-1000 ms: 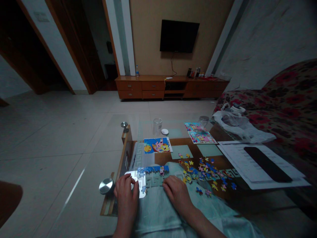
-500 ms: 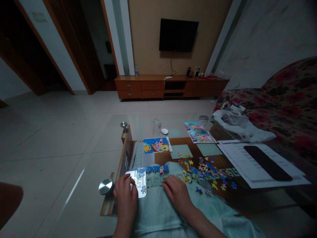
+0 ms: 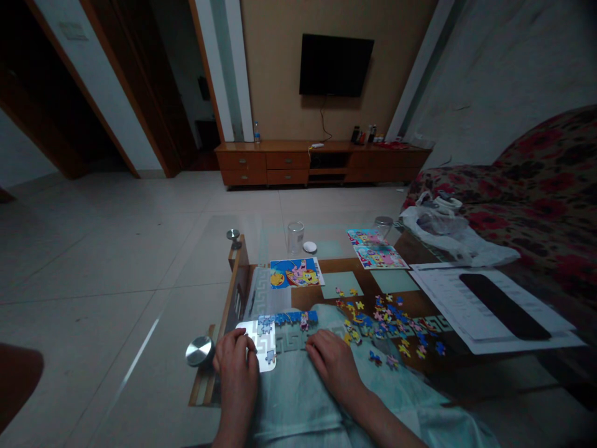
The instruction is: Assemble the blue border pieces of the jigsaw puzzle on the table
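Puzzle board (image 3: 261,348) lies at the glass worktop's (image 3: 275,246) near-left corner, holding a blue row of joined pieces (image 3: 286,319). Left hand (image 3: 237,373) rests flat on it, fingers slightly apart; right hand (image 3: 333,364) beside, fingers loosely curled, empty. Piece details too dim.

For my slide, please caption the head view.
Both hands rest beside a puzzle strip on a glass table.

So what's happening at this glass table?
A person sits at a glass coffee table doing a jigsaw. The left hand rests on a pale puzzle board that carries a joined strip of blue pieces along its top edge. The right hand lies flat on the glass beside it. Loose pieces are scattered to the right, and a cartoon reference picture lies farther back.
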{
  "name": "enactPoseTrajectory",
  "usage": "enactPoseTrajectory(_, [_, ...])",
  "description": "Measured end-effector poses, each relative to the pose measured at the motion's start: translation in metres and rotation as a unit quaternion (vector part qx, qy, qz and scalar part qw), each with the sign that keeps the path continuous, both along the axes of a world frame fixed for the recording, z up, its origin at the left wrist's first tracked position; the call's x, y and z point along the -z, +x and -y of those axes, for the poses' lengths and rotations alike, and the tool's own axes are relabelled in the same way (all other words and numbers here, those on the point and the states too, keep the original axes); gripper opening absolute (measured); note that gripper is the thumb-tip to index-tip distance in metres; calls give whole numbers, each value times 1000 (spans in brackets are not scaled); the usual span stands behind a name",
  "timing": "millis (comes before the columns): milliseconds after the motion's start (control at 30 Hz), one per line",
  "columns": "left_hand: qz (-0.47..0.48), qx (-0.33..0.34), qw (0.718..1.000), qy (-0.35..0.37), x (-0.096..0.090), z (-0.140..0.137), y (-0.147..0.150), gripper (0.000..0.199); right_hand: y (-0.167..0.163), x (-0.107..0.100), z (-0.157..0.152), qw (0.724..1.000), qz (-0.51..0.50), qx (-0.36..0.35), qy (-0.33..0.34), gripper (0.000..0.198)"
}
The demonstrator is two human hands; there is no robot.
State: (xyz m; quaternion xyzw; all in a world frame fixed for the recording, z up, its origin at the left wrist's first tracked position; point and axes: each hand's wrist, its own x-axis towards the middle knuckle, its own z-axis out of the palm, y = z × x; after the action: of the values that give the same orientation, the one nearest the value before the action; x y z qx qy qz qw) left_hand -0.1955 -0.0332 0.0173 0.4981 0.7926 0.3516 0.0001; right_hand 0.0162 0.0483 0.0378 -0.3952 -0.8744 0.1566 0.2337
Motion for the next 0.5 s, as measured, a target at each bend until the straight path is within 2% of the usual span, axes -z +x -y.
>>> enactPoseTrajectory(200, [-4, -3, 1000, 3, -7, 0, 4, 19, 1, -1, 0, 1000, 2, -2, -2, 17])
enactPoseTrajectory(500, [-3, 1, 1000, -13, -2, 1, 0, 19, 0, 2, 0, 1000, -1, -5, 3, 18])
